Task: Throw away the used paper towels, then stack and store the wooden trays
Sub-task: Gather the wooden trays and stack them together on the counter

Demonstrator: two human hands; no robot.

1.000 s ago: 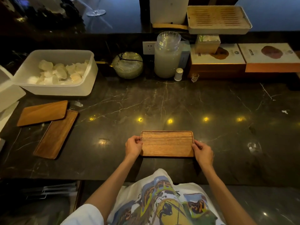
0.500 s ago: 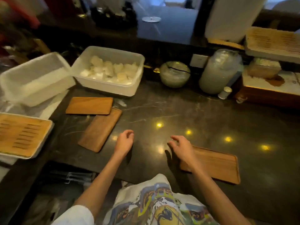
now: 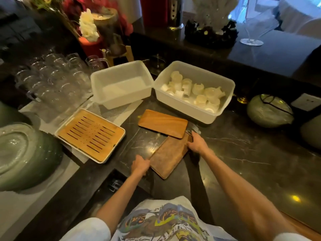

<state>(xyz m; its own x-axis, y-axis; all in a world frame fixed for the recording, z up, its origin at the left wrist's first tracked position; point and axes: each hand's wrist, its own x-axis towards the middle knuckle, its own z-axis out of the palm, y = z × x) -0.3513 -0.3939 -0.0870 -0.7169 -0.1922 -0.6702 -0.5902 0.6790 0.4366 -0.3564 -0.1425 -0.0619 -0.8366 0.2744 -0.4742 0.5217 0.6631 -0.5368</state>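
Left hand (image 3: 140,164): gripping the near end of the darker wooden tray (image 3: 169,154).
Right hand (image 3: 197,143): clasping its far end.
Tray: lying on the counter (image 3: 243,153), its 1 o'clock corner tucked beneath the lighter tray (image 3: 163,122).

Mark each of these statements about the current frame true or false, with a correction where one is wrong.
1. Both hands grip the nearer wooden tray at opposite ends. True: the left hand and the right hand hold the nearer wooden tray.
2. The second wooden tray lies inside a white bin. False: the second wooden tray lies on the dark counter, its corner over the held one.
3. The right white bin holds pale cups. True: the right white bin.
4. The left white bin is full of cups. False: the left white bin looks empty.
5. The slatted tray is held. False: the slatted tray rests untouched.
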